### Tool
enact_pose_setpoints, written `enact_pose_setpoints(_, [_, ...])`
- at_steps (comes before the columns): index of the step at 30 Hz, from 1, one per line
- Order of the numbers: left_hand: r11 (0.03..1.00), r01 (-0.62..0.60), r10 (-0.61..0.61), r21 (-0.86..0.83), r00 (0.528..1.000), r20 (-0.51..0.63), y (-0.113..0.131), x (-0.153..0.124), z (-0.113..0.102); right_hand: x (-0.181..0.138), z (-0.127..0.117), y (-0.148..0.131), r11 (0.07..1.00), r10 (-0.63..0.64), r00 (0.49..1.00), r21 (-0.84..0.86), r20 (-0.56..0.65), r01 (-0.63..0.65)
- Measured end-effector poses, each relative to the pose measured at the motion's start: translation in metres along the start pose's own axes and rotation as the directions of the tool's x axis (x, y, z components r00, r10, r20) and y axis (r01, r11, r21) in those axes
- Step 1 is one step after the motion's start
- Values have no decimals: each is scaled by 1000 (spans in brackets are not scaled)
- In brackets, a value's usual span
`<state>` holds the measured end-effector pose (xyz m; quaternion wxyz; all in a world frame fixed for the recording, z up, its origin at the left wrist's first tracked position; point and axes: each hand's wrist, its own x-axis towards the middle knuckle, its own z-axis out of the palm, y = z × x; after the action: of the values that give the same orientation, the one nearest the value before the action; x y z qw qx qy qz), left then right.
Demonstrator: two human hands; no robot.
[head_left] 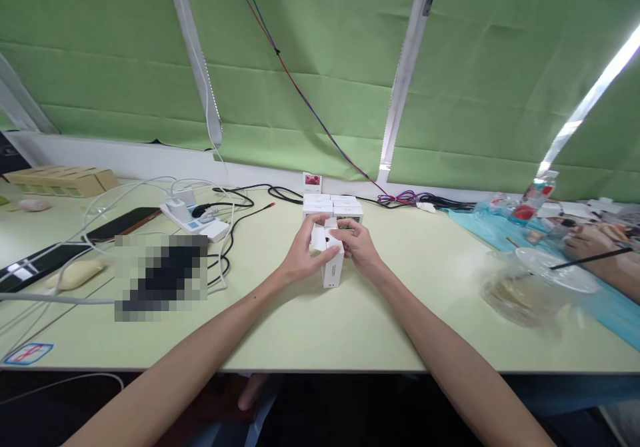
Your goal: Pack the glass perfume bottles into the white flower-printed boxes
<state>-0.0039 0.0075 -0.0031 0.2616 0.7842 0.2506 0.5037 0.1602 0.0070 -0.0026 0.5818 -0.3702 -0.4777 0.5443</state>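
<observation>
A small white cardboard box (332, 275) stands upright on the table in front of me, with flaps raised at its top. My left hand (306, 252) wraps round its left side, thumb across the front near the top. At the upper right, my right hand (361, 246) has its fingers closed in a pinch by the top flaps; the fingertips touch the box there. What lies inside the box is hidden. Just behind my hands sit several similar white boxes (346, 204), stacked close together.
A power strip (193, 220) with tangled cables lies to the left, beside phones (125, 224) and a yellowish oval object (75, 275). Farther left is a cardboard carton (63, 180). On the right stand a plastic cup with a straw (525, 287), a bottle (534, 197) and another person's hand (595, 247).
</observation>
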Motion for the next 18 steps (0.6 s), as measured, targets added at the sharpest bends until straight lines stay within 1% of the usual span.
enact_pose_setpoints(12, [1000,-27,27,-1,999,-23,0,0,0,-1,-1,4,1000,-12,1000,-10,20,12])
enact_pose_setpoints(18, [999,-38,37,-9,999,-31,2,2,1,-1,0,6,1000,-20,1000,6,5,19])
